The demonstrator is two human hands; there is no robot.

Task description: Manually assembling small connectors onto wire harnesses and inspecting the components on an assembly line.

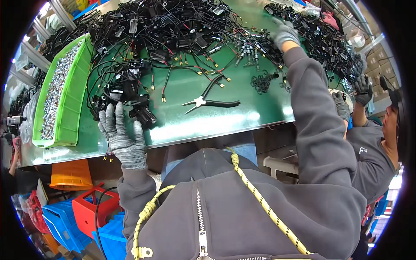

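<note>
My left hand point(123, 138), in a grey striped glove, lies at the near left of the green table with its fingers stretched out. Its fingertips touch or rest just over a cluster of black plastic parts point(143, 112) with looped cables. My right hand point(286, 32), gloved too, reaches far across to the right, beside a big pile of black parts point(323, 41). Motion blurs its fingers, so whether it holds anything is unclear. Between the hands lie pliers point(199, 102) with black handles and slim, spread jaws. Metal springs point(251, 54) and small black rings point(262, 82) sit nearer my right arm.
A long green bin point(65, 102) full of small metal pieces stands on the left. Tangled black cabled parts point(182, 26) cover the table's far side. At the right, a co-worker's gloved hand point(363, 89) is raised. Orange point(71, 175), red point(93, 208) and blue containers are below, left.
</note>
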